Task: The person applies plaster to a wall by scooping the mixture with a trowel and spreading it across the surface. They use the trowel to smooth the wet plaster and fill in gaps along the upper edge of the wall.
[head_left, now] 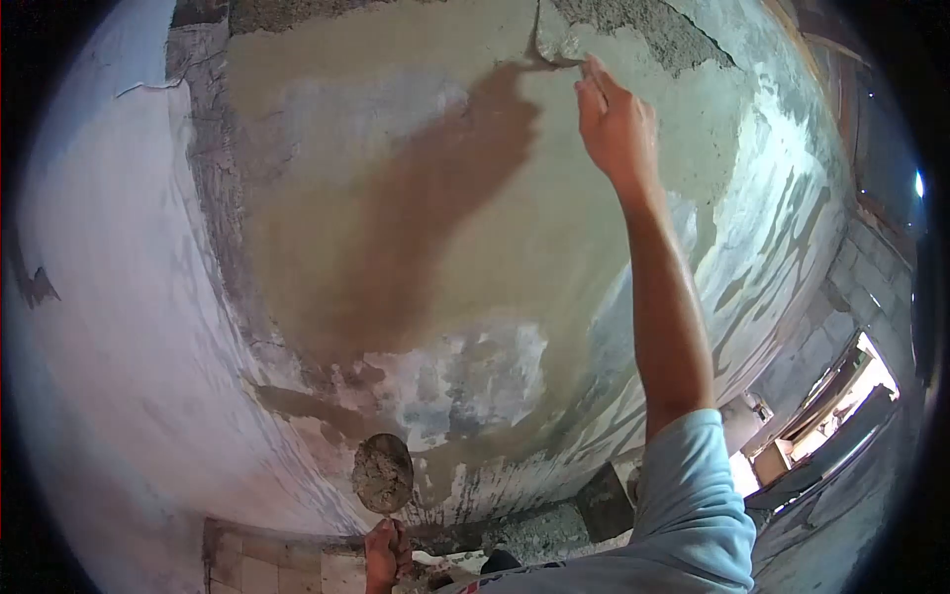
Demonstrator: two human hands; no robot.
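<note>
High on the wall, my right hand (621,129) is closed round the handle of a trowel (556,38). The trowel's blade lies against wet plaster (554,228), just below a rough bare patch (648,30). Low in the view, my left hand (384,552) grips a round, ladle-like scoop (384,440) by its handle. Grey mortar (384,477) fills the scoop. My right arm casts a broad shadow over the smooth plaster.
A pale wall (109,297) meets the plastered one at a corner on the left. Fallen mortar (544,535) lies along the wall's foot. To the right are a block wall (871,262) and a bright opening (876,371) with boards leaning about it.
</note>
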